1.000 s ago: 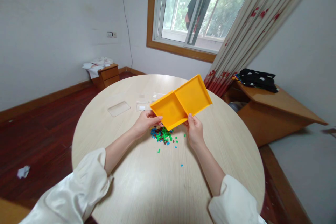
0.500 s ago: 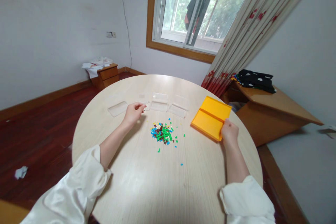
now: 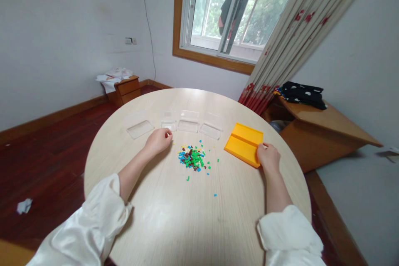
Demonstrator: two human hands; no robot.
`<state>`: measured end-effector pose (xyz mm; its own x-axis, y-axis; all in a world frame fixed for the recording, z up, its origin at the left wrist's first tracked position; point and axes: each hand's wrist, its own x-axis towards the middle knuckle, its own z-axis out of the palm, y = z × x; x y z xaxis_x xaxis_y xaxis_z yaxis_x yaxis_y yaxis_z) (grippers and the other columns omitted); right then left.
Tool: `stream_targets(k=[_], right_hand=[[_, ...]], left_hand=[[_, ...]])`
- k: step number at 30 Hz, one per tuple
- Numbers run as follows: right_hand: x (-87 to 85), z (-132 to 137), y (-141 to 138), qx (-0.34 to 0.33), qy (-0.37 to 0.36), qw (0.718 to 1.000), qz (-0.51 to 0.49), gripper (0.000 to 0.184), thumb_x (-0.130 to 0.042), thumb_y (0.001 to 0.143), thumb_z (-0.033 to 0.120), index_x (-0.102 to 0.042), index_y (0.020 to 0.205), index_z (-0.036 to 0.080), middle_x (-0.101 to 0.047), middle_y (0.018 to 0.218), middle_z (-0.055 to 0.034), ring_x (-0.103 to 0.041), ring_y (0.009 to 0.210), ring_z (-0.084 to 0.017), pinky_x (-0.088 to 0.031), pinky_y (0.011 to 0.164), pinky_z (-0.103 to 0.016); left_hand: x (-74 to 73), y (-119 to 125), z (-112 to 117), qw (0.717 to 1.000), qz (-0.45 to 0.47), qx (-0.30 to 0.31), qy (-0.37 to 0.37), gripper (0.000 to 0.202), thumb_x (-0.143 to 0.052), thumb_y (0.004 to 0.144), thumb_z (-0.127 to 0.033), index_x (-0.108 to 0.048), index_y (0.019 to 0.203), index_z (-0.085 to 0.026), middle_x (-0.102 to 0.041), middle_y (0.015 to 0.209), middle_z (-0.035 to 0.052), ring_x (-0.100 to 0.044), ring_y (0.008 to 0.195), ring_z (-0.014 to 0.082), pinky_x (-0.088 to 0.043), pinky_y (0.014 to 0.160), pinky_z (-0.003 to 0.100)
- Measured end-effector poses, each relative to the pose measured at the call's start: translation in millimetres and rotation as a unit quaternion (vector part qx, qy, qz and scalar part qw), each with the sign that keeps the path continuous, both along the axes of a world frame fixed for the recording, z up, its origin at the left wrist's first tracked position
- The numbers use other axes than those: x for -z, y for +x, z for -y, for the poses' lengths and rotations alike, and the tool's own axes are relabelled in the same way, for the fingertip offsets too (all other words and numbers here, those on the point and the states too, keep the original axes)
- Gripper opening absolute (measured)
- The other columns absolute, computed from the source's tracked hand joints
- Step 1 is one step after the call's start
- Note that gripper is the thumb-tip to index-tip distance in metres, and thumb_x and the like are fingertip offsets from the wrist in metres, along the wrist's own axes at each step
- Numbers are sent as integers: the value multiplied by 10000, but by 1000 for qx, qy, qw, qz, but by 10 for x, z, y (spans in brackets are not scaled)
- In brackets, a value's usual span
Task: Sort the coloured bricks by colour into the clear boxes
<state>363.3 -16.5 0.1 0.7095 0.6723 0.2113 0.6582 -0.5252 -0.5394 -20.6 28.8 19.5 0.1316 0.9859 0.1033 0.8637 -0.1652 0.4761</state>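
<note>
My right hand (image 3: pixel 268 157) grips the right edge of an opened yellow plastic box (image 3: pixel 241 152), whose two shallow halves rest on the table, face up. On the left, my left hand (image 3: pixel 159 140) has its fingers curled together just in front of a small clear plastic case (image 3: pixel 168 124); anything inside the fingers is hidden. Between the hands lies a pile of small building bricks (image 3: pixel 193 158) in green, blue, brown, yellow and white. A few loose bricks are scattered around it, among them a blue brick (image 3: pixel 215 195) nearer to me.
More clear cases with raised lids stand behind the pile: one at the left (image 3: pixel 140 129), one in the middle (image 3: pixel 188 125) and one at the right (image 3: pixel 210 130). All sit on a round wooden table (image 3: pixel 187 224). A tilted brown cabinet (image 3: pixel 324 133) stands right of it.
The yellow box has come down flatter onto the table, with my right hand lowering slightly leftward. My left hand has dropped a little and its fingers are more curled.
</note>
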Motion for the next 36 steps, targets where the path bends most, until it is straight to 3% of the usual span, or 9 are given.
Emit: stream_targets(k=[9,13,17,20,23,26,30,33,36], right_hand=[[-23,61,5,-18,1,1000,17,407,-460,743,167,-623,1093,40,-679,843,-157,-624,858,-262,-433,846,-376],[-110,92,-138,-55,100,991,72,390,-417,749,176,-628,1055,56,-667,883,-161,-608,834,-255,-443,809,-388],[-174,78,-530,-206,178,960,62,319,-393,788,208,-658,930,103,-675,923,-138,-609,814,-217,-464,801,-368],[-126,83,-911,-344,152,924,61,272,-415,796,183,-660,907,141,-672,897,-103,-607,809,-194,-479,789,-344],[-21,111,-1204,-439,101,889,81,295,-401,791,92,-657,922,158,-648,938,-94,-599,901,-185,-469,850,-334],[73,131,-1331,-478,57,871,98,330,-384,798,50,-648,984,117,-622,1014,-132,-574,975,-196,-454,903,-332],[134,124,-1344,-483,48,868,104,362,-389,800,31,-629,1056,120,-593,1087,-146,-541,1039,-204,-433,943,-358],[136,128,-1365,-495,42,863,92,361,-388,804,26,-635,1049,122,-604,1069,-145,-542,1032,-206,-432,941,-376],[106,170,-1438,-518,37,851,72,355,-392,803,18,-638,1039,114,-608,1067,-143,-539,1034,-202,-427,945,-375]], left_hand=[[17,4,15,999,-45,20,-23,250,-463,794,-233,-676,902,-160,-695,891,90,-627,824,226,-450,699,282],[46,1,9,998,-45,30,-32,286,-452,796,-188,-681,962,-145,-695,966,108,-628,898,238,-459,776,303],[86,7,-7,997,-35,58,-34,310,-435,786,-133,-688,963,-123,-695,988,117,-631,910,230,-458,806,302],[98,34,4,994,-21,98,-36,310,-434,782,-112,-691,956,-109,-700,965,114,-634,874,212,-459,787,285],[94,82,44,987,-7,154,-47,295,-444,774,-99,-696,926,-107,-703,921,103,-629,829,194,-458,755,269],[87,135,91,977,21,204,-65,280,-454,768,-93,-696,906,-116,-700,874,82,-622,783,172,-457,724,254],[82,185,131,962,70,250,-86,255,-456,787,-125,-690,888,-119,-684,832,71,-613,747,162,-465,722,264],[86,205,176,957,99,268,-43,281,-501,812,-229,-660,1012,-114,-641,997,115,-597,924,202,-455,846,318],[105,225,259,947,96,307,-20,711,-677,699,-423,-455,1311,-137,-403,1355,186,-382,1260,292,-329,1033,403]])
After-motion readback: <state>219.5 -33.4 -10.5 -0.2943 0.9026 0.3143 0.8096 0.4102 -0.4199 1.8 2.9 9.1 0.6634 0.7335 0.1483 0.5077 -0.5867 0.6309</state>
